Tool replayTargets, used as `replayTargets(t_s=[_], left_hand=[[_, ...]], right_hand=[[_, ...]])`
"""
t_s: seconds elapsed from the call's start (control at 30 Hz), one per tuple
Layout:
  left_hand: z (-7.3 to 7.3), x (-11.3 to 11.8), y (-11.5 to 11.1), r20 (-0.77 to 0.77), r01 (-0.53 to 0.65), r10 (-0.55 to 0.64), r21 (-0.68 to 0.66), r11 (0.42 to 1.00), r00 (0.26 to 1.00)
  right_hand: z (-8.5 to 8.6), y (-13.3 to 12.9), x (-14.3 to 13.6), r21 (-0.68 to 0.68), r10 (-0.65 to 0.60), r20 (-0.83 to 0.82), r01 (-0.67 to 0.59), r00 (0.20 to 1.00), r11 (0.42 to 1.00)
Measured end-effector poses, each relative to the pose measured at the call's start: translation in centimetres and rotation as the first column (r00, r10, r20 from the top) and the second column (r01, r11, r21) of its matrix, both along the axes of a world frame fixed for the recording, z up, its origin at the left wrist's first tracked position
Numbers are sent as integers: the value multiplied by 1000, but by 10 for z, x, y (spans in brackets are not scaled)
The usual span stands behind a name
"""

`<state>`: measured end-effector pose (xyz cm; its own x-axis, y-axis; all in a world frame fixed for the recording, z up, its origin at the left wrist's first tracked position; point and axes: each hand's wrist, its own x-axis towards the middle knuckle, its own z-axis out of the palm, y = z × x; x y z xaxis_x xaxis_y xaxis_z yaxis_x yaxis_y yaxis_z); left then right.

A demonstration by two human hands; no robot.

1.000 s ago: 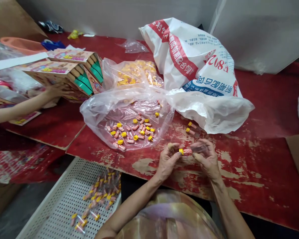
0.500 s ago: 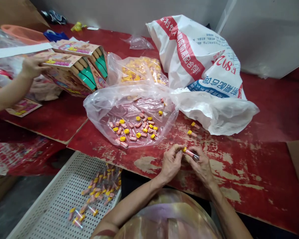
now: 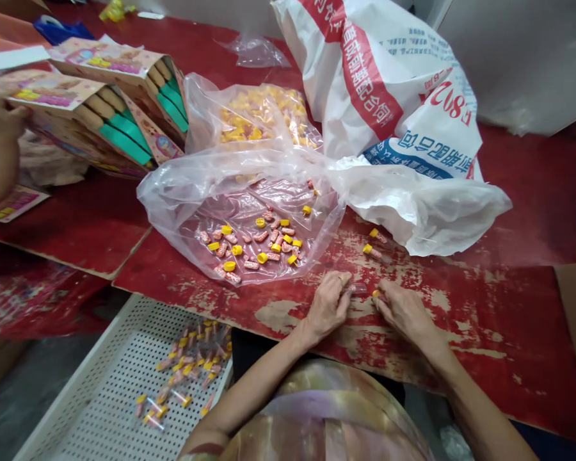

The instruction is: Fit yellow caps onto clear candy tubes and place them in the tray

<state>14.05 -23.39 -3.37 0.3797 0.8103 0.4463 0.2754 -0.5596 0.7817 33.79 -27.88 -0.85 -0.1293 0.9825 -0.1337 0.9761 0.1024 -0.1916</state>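
Over the front of the red table, my left hand (image 3: 327, 306) pinches a small clear tube (image 3: 359, 289) that points to the right. My right hand (image 3: 402, 308) is closed on a yellow cap (image 3: 376, 294), a short gap away from the tube's end. Fingers partly cover both pieces. Behind my right hand, two small tubes with yellow caps (image 3: 373, 250) lie on the table. An open clear plastic bag (image 3: 173, 211) to the left holds loose yellow caps (image 3: 229, 266) and small pink-and-white patterned pieces (image 3: 251, 264).
A second clear bag (image 3: 262, 115) full of yellow-capped pieces and a white printed sack (image 3: 336, 83) stand behind. Below left, a white perforated crate (image 3: 100, 378) holds capped tubes. Patterned boxes (image 3: 77, 96) stand at the left beside another person's hand (image 3: 0, 115).
The yellow-capped tube held between my hands has come apart: the clear tube stays in my left hand, the yellow cap is in my right. The view has shifted; the other person's hand sits further left.
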Motion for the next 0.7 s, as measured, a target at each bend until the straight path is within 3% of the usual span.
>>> replayTargets(t_s=[0.17, 0.33, 0.43, 0.57, 0.63, 0.7], left_hand=[[-7, 1, 0, -60, 42, -39, 48, 998, 997], [-13, -1, 0, -78, -3, 13, 127, 992, 997], [-14, -1, -1, -76, -33, 46, 166, 986, 996], [-13, 0, -1, -84, -28, 41, 142, 989, 996], [-12, 0, -1, -103, -29, 42, 126, 992, 994], [-12, 0, -3, -118, -26, 40, 117, 993, 992]], right_hand=[[0, -1, 1, 38, 10, -170, -4, 985, 999], [-13, -1, -9, 198, -81, -398, 172, 914, 965], [-23, 3, -27, 362, -46, -328, 170, 944, 916], [-19, 11, -36, 452, 69, -173, 17, 982, 892], [-9, 15, -21, 551, 121, -163, -12, 979, 835], [2, 24, 12, 697, 53, -166, 79, 985, 713]])
